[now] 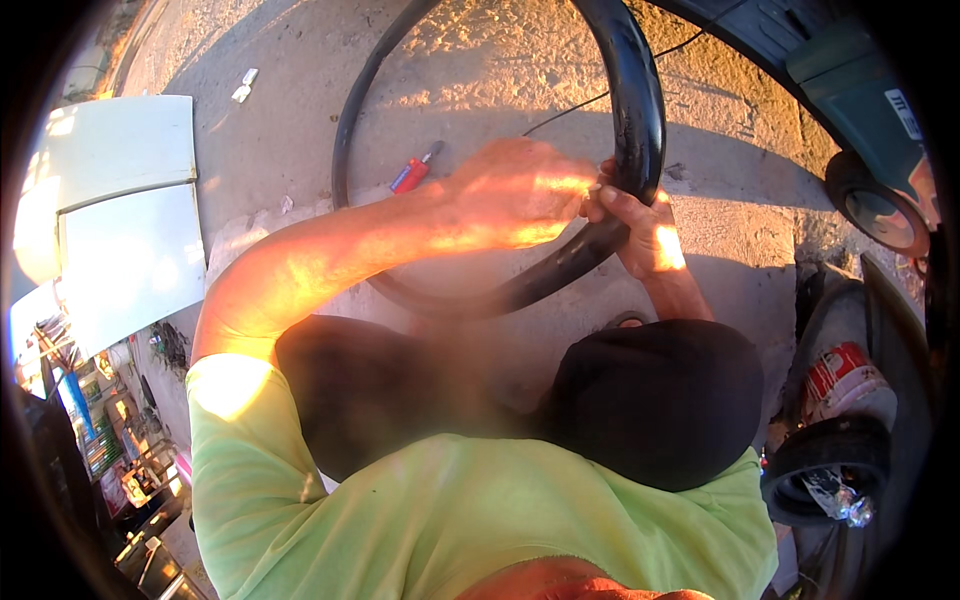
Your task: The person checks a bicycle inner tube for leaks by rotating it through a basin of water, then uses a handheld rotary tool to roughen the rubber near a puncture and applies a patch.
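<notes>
A big black inner tube (640,100), puffed up and shiny, stands in front of my knees. My right hand (645,225) grips it at its lower right, thumb lying over the near side. Reaching across the ring from the left, my left hand (530,190) has its fingers bunched at the tube's inner side, right against my right thumb. What those fingers pinch is hidden. On the ground within the ring lies a small red and blue tube (410,176) with a dark tip.
Pale panels (130,250) lie at the left, above a clutter of tools (110,430). At the right are a wheel (880,205), a green container (860,100), a red and white bucket (840,378) and a small tyre (830,465) with clear plastic inside. A thin cord (570,110) crosses the ground.
</notes>
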